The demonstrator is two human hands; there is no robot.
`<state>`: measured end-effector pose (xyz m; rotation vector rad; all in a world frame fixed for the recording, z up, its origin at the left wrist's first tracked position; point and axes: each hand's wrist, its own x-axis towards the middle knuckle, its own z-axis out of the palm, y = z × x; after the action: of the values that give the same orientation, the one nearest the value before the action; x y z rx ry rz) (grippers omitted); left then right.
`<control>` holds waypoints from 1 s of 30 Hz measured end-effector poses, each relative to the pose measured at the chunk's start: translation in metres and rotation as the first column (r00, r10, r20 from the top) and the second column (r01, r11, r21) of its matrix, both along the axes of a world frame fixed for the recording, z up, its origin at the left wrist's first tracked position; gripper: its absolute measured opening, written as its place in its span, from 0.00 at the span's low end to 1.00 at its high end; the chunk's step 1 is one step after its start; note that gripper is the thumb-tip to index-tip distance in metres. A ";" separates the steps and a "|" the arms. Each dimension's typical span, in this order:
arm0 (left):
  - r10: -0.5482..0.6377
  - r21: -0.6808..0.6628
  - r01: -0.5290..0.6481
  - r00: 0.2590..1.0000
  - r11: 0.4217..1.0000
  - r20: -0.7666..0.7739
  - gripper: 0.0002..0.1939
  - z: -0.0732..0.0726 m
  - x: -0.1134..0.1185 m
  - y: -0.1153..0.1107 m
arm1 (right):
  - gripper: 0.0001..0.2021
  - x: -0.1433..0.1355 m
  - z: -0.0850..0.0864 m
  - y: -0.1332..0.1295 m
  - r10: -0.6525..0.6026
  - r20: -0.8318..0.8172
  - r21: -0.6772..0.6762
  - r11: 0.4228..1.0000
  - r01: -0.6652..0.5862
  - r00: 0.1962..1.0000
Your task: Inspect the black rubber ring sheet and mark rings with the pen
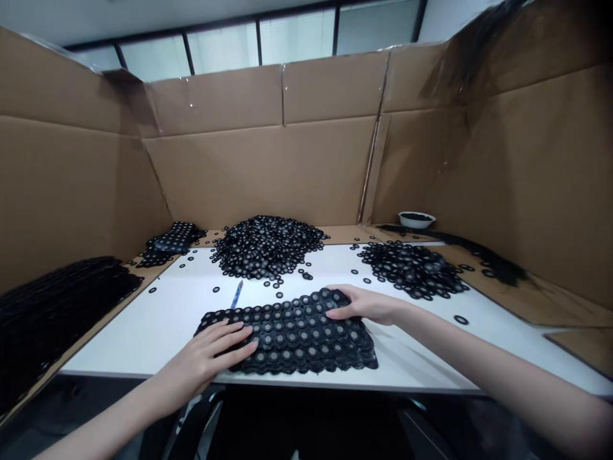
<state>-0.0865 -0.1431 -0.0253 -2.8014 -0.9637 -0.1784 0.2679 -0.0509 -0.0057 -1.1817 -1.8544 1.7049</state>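
Cardboard walls point(253, 166), windows point(225, 50), white tabletop point(134, 332), left fingers point(237, 354) spread on black sheet point(297, 335), right fingers point(341, 312) gripping it

Under your left hand point(211, 351) and right hand point(361, 303), the black sheet point(297, 337) looks like rubber or soft plastic, bumpy with ring shapes and faintly shiny. The white tabletop point(138, 338) around them is smooth with a soft sheen. Left of your left hand, the black stack point(57, 313) looks ridged, with glossy streaks. Beyond both hands, the walls point(258, 166) are matt brown cardboard, creased, glinting in spots. Far past your right hand, the bowl point(416, 225) looks smooth, plastic or ceramic.
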 end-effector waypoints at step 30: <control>0.593 -0.396 -0.537 0.805 0.745 0.025 0.25 0.024 -0.004 0.135 | 0.22 0.006 -0.011 0.041 0.203 0.183 0.474 0.839 -0.267 0.962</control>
<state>-0.0902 -0.0084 -0.0011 -2.6550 -2.0324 -0.1312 0.2743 -0.0099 -0.0164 -0.8894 -2.4086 1.1549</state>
